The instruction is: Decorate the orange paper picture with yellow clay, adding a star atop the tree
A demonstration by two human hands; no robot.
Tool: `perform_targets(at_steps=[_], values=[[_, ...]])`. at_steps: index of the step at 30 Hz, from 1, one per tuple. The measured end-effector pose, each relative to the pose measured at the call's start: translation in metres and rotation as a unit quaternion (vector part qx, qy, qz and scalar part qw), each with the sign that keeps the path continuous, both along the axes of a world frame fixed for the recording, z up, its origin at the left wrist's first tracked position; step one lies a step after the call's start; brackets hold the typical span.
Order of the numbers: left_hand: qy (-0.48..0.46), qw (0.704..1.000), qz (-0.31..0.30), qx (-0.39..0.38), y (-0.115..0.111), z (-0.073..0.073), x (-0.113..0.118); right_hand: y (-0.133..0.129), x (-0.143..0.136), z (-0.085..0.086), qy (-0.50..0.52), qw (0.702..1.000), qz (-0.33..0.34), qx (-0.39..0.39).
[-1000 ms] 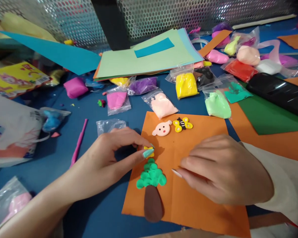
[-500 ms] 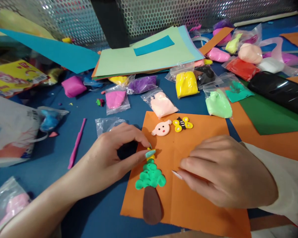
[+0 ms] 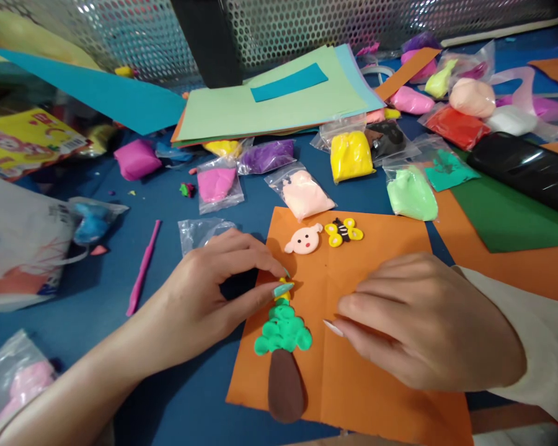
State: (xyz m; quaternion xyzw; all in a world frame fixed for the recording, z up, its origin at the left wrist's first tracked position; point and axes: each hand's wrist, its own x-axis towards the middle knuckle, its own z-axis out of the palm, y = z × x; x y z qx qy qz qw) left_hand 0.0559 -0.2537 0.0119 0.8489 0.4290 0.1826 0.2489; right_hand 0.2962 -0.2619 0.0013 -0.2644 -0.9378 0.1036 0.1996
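Note:
An orange sheet [image 3: 353,396] lies on the blue table, bearing a clay tree with green foliage [image 3: 283,331] and a brown trunk [image 3: 285,387]. A small yellow clay piece [image 3: 283,291] tops the tree, pinched between the thumb and forefinger of my left hand [image 3: 223,291]. My right hand [image 3: 418,322] rests over the sheet's right part, its fingers curled together; whatever they may hold is hidden. Above the tree sit a pale clay face [image 3: 304,240] and a yellow-and-black butterfly [image 3: 344,231].
Bagged clay, including a yellow bag [image 3: 351,156] and a peach bag [image 3: 304,193], lies beyond the sheet. A pink tool [image 3: 143,267] is at left, a paper stack [image 3: 270,111] at the back, a black case [image 3: 525,173] at right.
Both hands keep nearly the same pose. The whole view has shifted very slightly.

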Motion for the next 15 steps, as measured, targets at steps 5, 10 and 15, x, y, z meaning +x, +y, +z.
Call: perform_targets(at_steps=[5,10,15], values=[[0.019,1.0,-0.011,0.01,-0.004,0.004,-0.002,0.001,0.0,0.001,-0.007,1.0,0.002,-0.009],[0.042,0.998,-0.017,0.036,-0.009,0.012,-0.002,0.001,0.003,0.0,-0.005,1.0,0.009,-0.001],[0.076,0.988,-0.039,0.128,-0.018,0.015,-0.007,0.003,0.004,-0.001,-0.016,1.0,0.009,-0.013]])
